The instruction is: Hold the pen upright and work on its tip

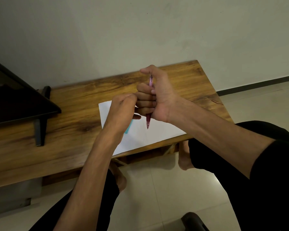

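Note:
My right hand (pixel 154 95) grips a pink pen (pixel 148 121) in a fist, tip pointing down, thumb on its top end. The pen hangs above a white sheet of paper (pixel 158 133) lying on the wooden table (pixel 73 117). My left hand (pixel 122 110) is held over the sheet with its fingers curled, its knuckles against the right fist; whether it holds anything is hidden. A teal object (pixel 129 128) shows under the left wrist, on or just above the paper.
A dark monitor (pixel 15 100) on a black stand (pixel 40 130) occupies the table's left part. A pale wall is behind the table. My legs in black trousers and bare feet (pixel 184 157) are below, on a tiled floor. A dark chair part (pixel 193 221) is at the bottom.

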